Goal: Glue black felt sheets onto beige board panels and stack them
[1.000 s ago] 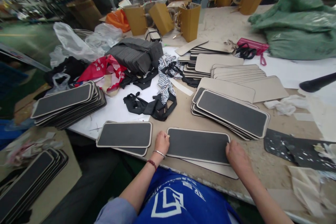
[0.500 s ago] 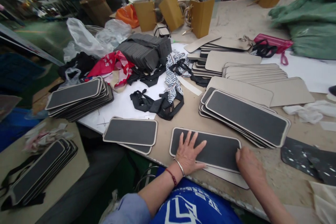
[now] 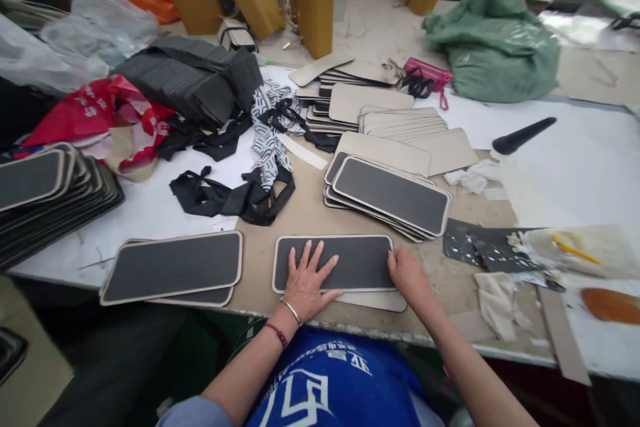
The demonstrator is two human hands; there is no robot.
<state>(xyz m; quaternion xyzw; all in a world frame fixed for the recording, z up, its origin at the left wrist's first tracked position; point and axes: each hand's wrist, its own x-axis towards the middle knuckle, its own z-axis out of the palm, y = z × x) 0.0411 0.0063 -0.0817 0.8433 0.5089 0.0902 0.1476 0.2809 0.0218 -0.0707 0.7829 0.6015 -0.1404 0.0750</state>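
Observation:
A dark grey rectangular panel with rounded corners and a pale rim lies flat near the table's front edge. My left hand rests on it, palm down with fingers spread. My right hand has its fingers curled in and grips the panel's right end. From beneath its front edge a beige panel sticks out. To the left lie two similar dark panels, one overlapping the other. Behind my right hand stands a stack of dark panels, slightly fanned.
Beige panels are piled behind the dark stack. Black cloth strips and a bundle of dark pieces lie at back left. Another panel stack is at far left. On the right are a black tool, scraps and a green bag.
The view has swung right, so more of the table's right side shows. Both hands stay on the same panel, in nearly the same pose.

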